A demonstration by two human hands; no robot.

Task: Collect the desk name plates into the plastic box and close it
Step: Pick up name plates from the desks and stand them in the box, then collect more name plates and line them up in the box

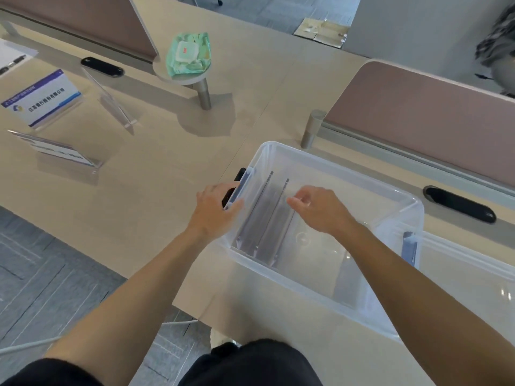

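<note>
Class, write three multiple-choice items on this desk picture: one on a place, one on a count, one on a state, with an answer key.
1. Where does the wet-wipes pack lie?
A. on the small round shelf
B. in the plastic box
C. on the floor

2. How many name plates still stand on the desk outside the box?
A. one
B. three
C. five

3. What is the plastic box's state?
A. closed
B. open, plates inside
C. open, empty

Key: 1 A, the pack rests on the shelf. 2 B, one printed plate, one clear, one nearer. 3 B, no lid is on it, and plates stand inside by the right hand.
</note>
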